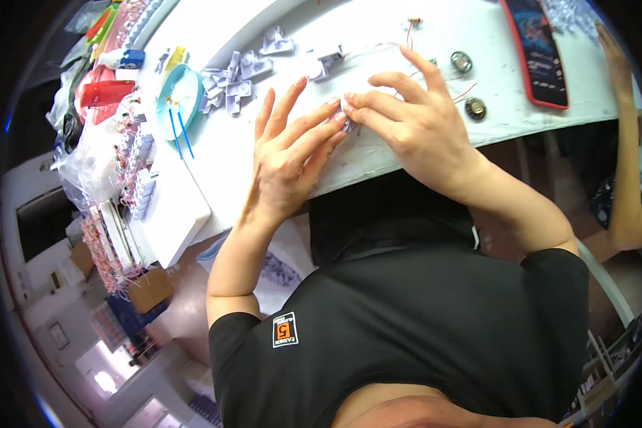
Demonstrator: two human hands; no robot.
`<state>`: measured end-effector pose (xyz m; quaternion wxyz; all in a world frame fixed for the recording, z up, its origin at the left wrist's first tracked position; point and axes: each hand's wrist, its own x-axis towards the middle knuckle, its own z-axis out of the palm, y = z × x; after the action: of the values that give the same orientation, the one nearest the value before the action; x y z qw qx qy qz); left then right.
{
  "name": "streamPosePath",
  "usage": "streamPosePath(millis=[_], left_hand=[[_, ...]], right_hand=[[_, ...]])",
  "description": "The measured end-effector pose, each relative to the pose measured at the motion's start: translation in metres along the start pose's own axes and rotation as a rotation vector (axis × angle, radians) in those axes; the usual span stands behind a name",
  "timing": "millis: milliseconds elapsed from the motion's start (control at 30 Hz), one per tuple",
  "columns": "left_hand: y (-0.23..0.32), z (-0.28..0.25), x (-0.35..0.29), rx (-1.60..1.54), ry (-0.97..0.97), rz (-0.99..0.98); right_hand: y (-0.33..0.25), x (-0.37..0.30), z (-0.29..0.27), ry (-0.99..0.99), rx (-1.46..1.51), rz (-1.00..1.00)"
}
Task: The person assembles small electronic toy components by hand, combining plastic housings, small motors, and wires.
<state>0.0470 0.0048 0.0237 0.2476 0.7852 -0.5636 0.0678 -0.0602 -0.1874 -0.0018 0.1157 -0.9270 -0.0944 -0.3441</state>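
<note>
My left hand (287, 155) and my right hand (422, 130) meet over the white table near its front edge. The thumb and index finger of each pinch a small lavender plastic part (348, 125), mostly hidden by the fingertips. My other fingers are raised and spread. Just beyond lies a lavender plastic housing (321, 64) with thin wires leading right. More lavender plastic pieces (237, 84) are heaped beyond my left hand. To the right of my right hand lie two small round metal-rimmed parts, one silvery (461, 62) and one darker (476, 108), with a red wire beside it.
A light-blue oval dish (162, 107) with two blue-handled tools stands at the left, near a white box (171, 221) and bundles of wired parts (132, 164). A red-cased phone (542, 60) lies at the right. Another person's arm (624, 143) reaches in at the far right.
</note>
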Motion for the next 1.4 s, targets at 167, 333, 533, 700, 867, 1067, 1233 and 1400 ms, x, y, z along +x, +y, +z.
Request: streamPosePath(millis=[167,333,533,700,867,1067,1233,1400], left_hand=[[-0.007,-0.008,0.005,-0.206,0.008,-0.068],[-0.007,-0.014,0.013,-0.286,0.031,-0.072],[-0.004,-0.008,0.008,-0.225,-0.009,-0.157],[0.001,-0.007,-0.002,-0.382,-0.016,-0.197],[0.003,-0.025,0.006,-0.477,0.163,-0.165],[0.004,-0.063,0.015,-0.294,0.237,-0.002],[0.003,-0.058,0.009,-0.273,0.234,-0.051],[0.0,-0.057,0.005,-0.197,0.215,-0.064]], right_hand=[[0.015,0.016,-0.016,-0.105,0.174,0.033],[0.011,0.019,-0.026,-0.108,0.174,0.136],[0.01,0.017,-0.016,-0.211,0.153,0.207],[-0.009,0.02,-0.037,-0.242,0.364,0.318],[-0.009,0.033,-0.033,-0.132,0.462,0.278],[-0.007,0.063,-0.046,-0.066,0.491,0.076],[-0.004,0.059,-0.035,-0.082,0.478,0.072],[-0.002,0.061,-0.026,0.008,0.448,-0.027]])
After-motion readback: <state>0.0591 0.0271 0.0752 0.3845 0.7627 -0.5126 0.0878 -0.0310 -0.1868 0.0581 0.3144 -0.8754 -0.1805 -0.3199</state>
